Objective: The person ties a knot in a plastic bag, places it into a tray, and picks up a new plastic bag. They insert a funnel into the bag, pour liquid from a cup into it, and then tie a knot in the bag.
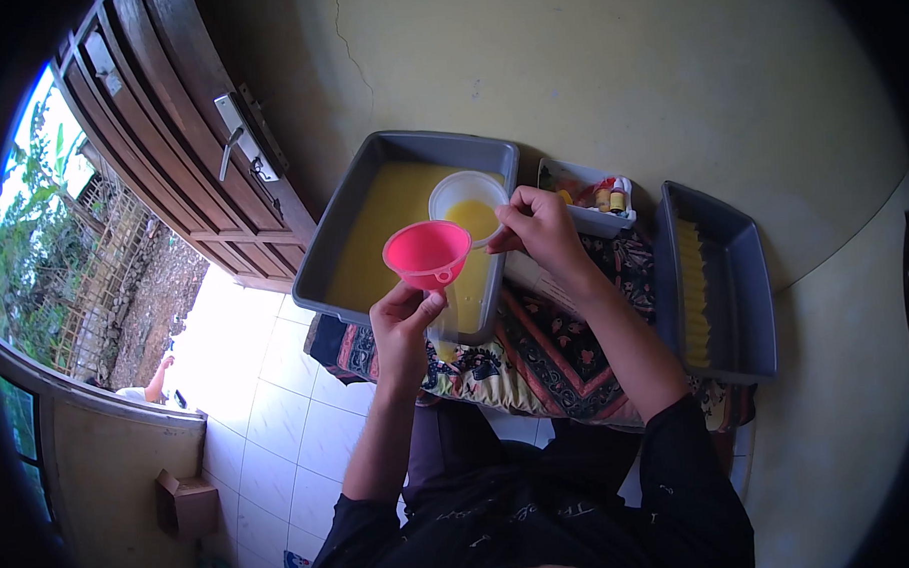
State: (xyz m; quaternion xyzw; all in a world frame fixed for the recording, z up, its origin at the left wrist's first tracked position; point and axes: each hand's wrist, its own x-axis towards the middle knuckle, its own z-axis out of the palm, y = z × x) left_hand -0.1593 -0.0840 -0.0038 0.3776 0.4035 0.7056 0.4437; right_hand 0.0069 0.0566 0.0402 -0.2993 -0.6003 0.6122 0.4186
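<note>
My left hand [406,321] is closed around the narrow lower end of a pink funnel [426,247], wide mouth up. Below the funnel hangs something clear and thin [446,329], perhaps a plastic sleeve, with yellow at its bottom; its exact kind is hard to make out. With pinched fingers, my right hand [545,229] grips the rim of a translucent white plastic cup [449,192], tilted towards me with yellow liquid [474,219] inside. Cup and funnel are both over a large grey tub [321,274] that contains the same yellow liquid.
A second grey tub [744,304] at right holds a row of yellow pieces [693,286]. Behind my right hand stands a white basket [603,222] with small bottles. Patterned cloth [577,345] lies beneath the tubs. At left are an open wooden door [184,143] and a person's arm [160,376] outside.
</note>
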